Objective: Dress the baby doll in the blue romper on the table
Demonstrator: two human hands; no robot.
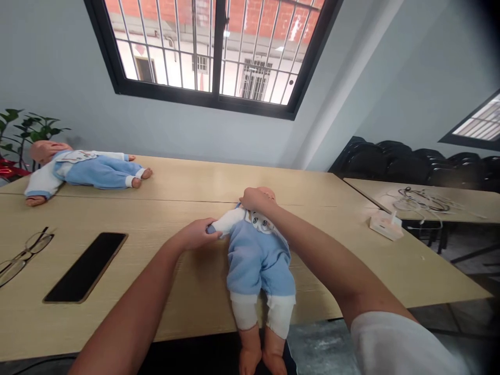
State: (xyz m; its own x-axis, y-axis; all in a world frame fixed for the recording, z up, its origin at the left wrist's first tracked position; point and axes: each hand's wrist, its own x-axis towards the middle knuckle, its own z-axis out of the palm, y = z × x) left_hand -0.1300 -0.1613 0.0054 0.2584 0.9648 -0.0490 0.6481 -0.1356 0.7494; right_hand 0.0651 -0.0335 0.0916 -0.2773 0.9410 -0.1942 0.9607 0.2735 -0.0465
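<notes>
A baby doll [260,255] in a blue and white outfit lies on its back on the wooden table [320,291], its feet past the front edge. My left hand [198,234] is closed around the cuff of the doll's sleeve on the left side. Near the doll's neck and shoulder is my right hand [254,200], fingers curled and partly hiding the face; what its fingertips hold cannot be made out. A printed bib [261,222] shows on the doll's chest, partly behind my right forearm.
Another doll [97,169] lies at the back left by a plant [29,130]. A phone [88,265] and glasses [25,254] rest at left. To the right are a white power strip [386,225], tangled cables [424,202] and black chairs [406,164].
</notes>
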